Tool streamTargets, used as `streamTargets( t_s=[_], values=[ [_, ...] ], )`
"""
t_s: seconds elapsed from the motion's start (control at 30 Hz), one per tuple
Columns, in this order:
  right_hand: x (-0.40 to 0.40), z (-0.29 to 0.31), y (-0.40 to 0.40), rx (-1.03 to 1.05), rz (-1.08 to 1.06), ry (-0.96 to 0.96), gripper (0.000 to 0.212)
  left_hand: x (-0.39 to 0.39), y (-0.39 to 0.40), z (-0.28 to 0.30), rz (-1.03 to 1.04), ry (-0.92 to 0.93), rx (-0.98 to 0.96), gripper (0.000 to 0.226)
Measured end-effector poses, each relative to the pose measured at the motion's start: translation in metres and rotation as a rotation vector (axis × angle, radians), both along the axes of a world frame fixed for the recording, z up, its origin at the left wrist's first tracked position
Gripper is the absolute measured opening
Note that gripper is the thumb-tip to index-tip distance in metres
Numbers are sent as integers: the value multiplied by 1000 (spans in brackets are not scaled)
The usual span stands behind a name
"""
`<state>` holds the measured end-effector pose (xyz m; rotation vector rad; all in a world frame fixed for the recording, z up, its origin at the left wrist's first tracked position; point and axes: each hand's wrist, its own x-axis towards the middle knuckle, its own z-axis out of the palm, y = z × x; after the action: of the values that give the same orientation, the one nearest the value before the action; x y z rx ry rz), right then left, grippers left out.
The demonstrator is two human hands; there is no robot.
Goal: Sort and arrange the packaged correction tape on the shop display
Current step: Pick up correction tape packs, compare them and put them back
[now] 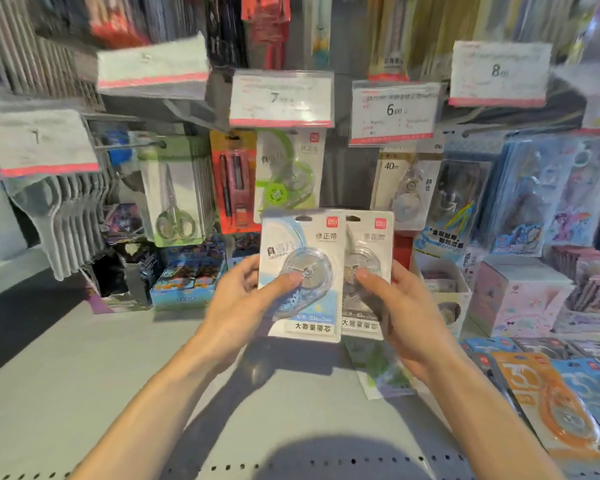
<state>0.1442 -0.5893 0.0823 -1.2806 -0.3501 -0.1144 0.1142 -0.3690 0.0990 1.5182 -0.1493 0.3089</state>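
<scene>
Above the grey shelf I hold two correction tape packs side by side. My left hand (246, 292) grips the blue pack (300, 271), thumb across its clear blister. My right hand (392, 306) grips the grey pack (368, 268), which sits partly behind the blue one. A green correction tape pack (286, 174) hangs on a peg behind them under a 7 price tag. A 40m pack (404, 188) hangs to its right under the 6.00 tag. An orange pack (551, 403) and blue ones lie on the shelf at right. A green pack (381, 368) lies below my right hand.
Scissors packs (174, 195) and a red pen pack (232, 181) hang to the left. Boxes of cards (187, 275) stand at the shelf's back. Pink boxes (520, 292) and cartoon packs fill the right side. Price tags (281, 98) jut out overhead. The shelf's perforated front edge (291, 465) runs below.
</scene>
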Motion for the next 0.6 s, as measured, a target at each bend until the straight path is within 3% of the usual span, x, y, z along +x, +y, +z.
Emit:
streamTargets(
  t_s=[0.23,0.43,0.6],
  values=[
    [-9,30,29,-103,-219,-146,26,3,67,39,41,-139,42,44],
    [-13,40,48,-88,-280,-216,25,-6,84,70,14,-271,129,37],
    [-16,47,54,-82,-277,-292,23,-24,87,92,-41,-396,152,46]
  ],
)
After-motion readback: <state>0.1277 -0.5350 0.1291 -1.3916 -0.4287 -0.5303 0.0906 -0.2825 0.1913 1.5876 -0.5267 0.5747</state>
